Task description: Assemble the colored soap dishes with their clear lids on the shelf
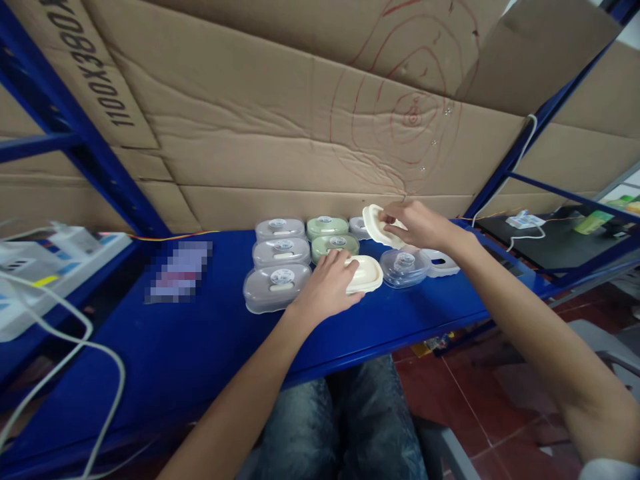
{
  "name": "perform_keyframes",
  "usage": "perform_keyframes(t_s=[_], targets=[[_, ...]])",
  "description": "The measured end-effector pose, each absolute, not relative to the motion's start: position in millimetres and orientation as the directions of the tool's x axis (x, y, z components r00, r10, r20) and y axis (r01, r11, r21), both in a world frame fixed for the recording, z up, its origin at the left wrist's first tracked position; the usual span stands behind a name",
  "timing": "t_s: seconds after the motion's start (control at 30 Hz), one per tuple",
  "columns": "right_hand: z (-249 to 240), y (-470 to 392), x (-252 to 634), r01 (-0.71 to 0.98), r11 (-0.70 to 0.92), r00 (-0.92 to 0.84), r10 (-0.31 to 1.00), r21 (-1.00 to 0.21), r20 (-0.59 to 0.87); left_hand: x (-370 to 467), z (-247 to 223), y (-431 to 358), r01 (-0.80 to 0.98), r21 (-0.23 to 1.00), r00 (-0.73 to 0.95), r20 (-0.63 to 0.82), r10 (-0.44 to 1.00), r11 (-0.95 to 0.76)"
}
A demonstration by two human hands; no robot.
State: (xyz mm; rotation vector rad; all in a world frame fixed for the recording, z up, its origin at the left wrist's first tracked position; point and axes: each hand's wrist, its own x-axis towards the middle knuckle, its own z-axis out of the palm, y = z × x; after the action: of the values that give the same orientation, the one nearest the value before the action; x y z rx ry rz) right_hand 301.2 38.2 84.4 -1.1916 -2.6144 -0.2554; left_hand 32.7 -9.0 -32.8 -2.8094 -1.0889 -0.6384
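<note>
My left hand (330, 283) is closed on the left side of a shallow cream dish (369, 273) with rounded corners, low over the blue table. Raised behind it, my right hand (415, 225) pinches a second cream piece (375, 227) of similar rounded shape, tilted up on its edge. To the left stand several lidded boxes: a grey box (277, 283) in front and a green box (333, 245) further back, with clear lids and round labels. A clear lid (404, 267) lies below my right hand, beside a white insert (441, 263) with a slot in it.
A cardboard wall (250, 160) stands behind the blue table (200, 360). On the left are a blurred-out flat object (180, 272), a white power strip (105, 253) and loose white cables (117, 373). Blue metal posts (100, 167) rise at both sides.
</note>
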Motion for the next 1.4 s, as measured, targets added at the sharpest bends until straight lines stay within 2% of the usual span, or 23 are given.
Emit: perform_keyframes(t_s=[0.37,0.57,1.07,1.27,1.4], targets=[[76.2,33.1,311.9,0.768,0.641,-0.605,0.718,0.012,0.343,31.7,-40.8,-6.5,0.681,0.176,0.631,0.352,0.692,-0.711],[75.0,28.6,318.5,0.773,0.635,-0.594,0.718,0.008,0.363,32.7,-39.5,-5.4,0.695,0.181,0.633,0.306,0.711,-0.696],[73.4,21.9,326.3,0.786,0.618,-0.576,0.721,0.018,0.385,30.8,-34.2,-3.7,0.68,0.225,0.599,0.379,0.706,-0.698],[80.1,8.9,338.3,0.805,0.592,-0.535,0.71,0.023,0.459,33.0,-25.8,-10.6,0.651,0.378,0.511,0.423,0.749,-0.658],[87.6,-1.5,358.6,0.836,0.549,-0.472,0.711,0.008,0.522,38.2,-2.8,-5.3,0.628,0.474,0.449,0.427,0.785,-0.617]])
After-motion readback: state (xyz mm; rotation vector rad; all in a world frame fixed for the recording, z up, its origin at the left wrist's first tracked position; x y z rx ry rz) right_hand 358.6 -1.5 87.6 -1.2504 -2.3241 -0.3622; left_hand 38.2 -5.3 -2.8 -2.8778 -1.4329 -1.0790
